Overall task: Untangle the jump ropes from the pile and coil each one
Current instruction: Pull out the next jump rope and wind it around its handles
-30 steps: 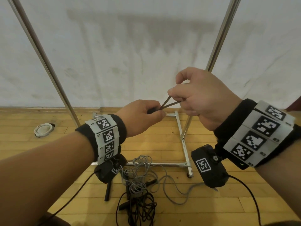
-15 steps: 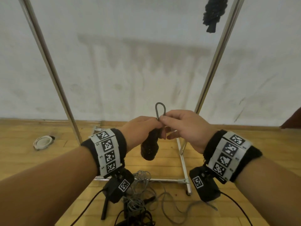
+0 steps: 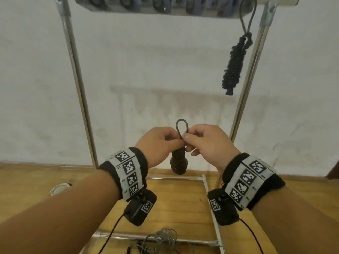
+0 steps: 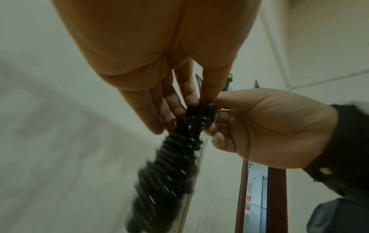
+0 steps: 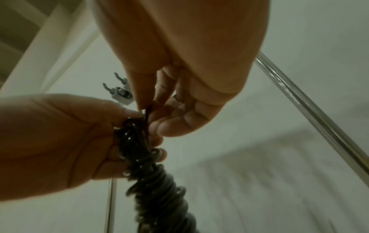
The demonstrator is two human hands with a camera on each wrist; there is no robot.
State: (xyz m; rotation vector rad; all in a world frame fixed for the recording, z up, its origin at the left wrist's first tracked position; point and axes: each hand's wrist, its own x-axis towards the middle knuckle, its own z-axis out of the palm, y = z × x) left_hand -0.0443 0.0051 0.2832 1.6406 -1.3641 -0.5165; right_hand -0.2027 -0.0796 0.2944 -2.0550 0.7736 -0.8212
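From the head view, the left hand (image 3: 161, 145) and right hand (image 3: 207, 143) meet at chest height, both pinching the top of a coiled black jump rope (image 3: 178, 163), its loop (image 3: 182, 129) standing up between the fingertips. A finished coil (image 3: 233, 70) hangs from the rack (image 3: 77, 74); the grey tangle (image 3: 162, 235) waits on the floor.

Left wrist view now: the left hand's fingers (image 4: 169, 108) are clamped on the bundle's neck (image 4: 200, 113), wraps trailing down, blurred.

Right wrist view: the right hand's thumb and forefinger (image 5: 157, 97) nip the loop's base, with rack hooks (image 5: 119, 88) above. To my eye, this is the hang-up step. Best play: keep the neck squeezed so the wraps can't slip, hold the loop open, and lift it squarely over a hook.
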